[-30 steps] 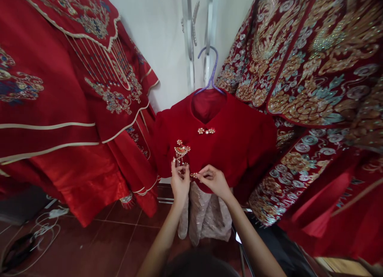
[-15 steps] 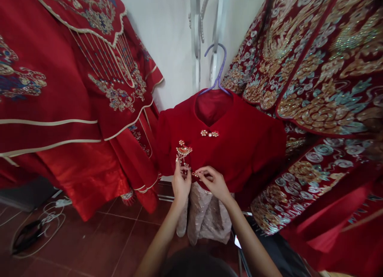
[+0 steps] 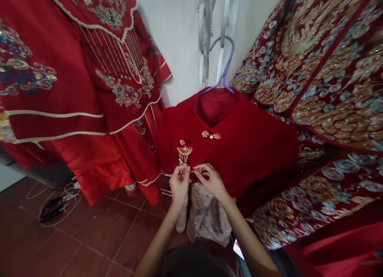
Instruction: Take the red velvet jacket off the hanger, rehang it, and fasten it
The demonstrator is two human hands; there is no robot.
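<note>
A short red velvet jacket (image 3: 239, 149) hangs on a purple hanger (image 3: 224, 67) straight ahead. A pearl clasp (image 3: 211, 135) closes its neck, and a gold fan-shaped brooch with tassels (image 3: 184, 151) hangs lower left. My left hand (image 3: 178, 185) and my right hand (image 3: 209, 180) meet at the jacket's lower front edge, just under the brooch. Both pinch a small gold clasp (image 3: 194, 170) between their fingertips. A pale sequinned skirt (image 3: 205, 215) hangs below the jacket, behind my wrists.
Red embroidered robes (image 3: 74, 93) hang at the left, and heavily gold-embroidered red garments (image 3: 323, 93) crowd the right. A white wall with metal hooks (image 3: 206, 33) is behind. Cables and a dark object (image 3: 55, 207) lie on the red tiled floor at lower left.
The view has shifted left and down, so the jacket sits further right. My hands stay at the lower clasp, fingertips now closer together.
</note>
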